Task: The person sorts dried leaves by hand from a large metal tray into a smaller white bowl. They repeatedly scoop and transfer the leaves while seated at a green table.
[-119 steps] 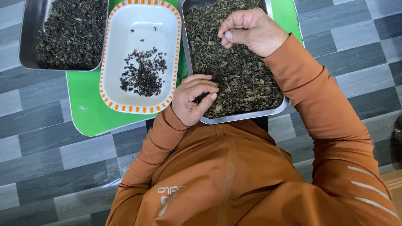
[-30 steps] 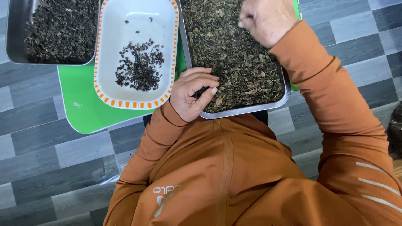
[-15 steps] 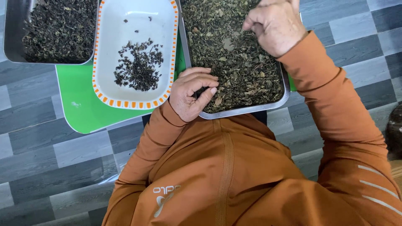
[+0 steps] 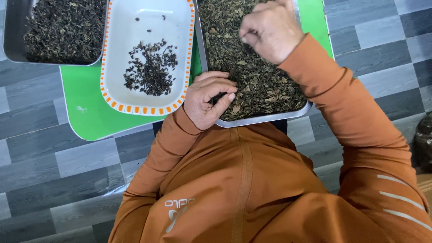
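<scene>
A steel tray (image 4: 265, 119) full of dried brownish-green leaves (image 4: 261, 85) lies in front of me. My left hand (image 4: 208, 100) rests at its near left corner, fingers curled and closed over a small bunch of leaves. My right hand (image 4: 271, 29) hovers over the tray's middle, fingertips pinched together on a bit of leaf. To the left stands a white dish with an orange-checked rim (image 4: 135, 109) holding a small pile of dark sorted leaves (image 4: 150, 68). Both arms wear orange sleeves.
Another steel tray (image 4: 11, 36) of dark leaves sits at the far left. All three containers rest on a low green table (image 4: 85, 112) over a grey tiled floor (image 4: 45, 180). A dark object (image 4: 424, 139) shows at the right edge.
My right hand has slid left and nearer across the leaf tray, pinching into the leaves. My left hand has stayed at the tray's corner. The view shifted slightly.
</scene>
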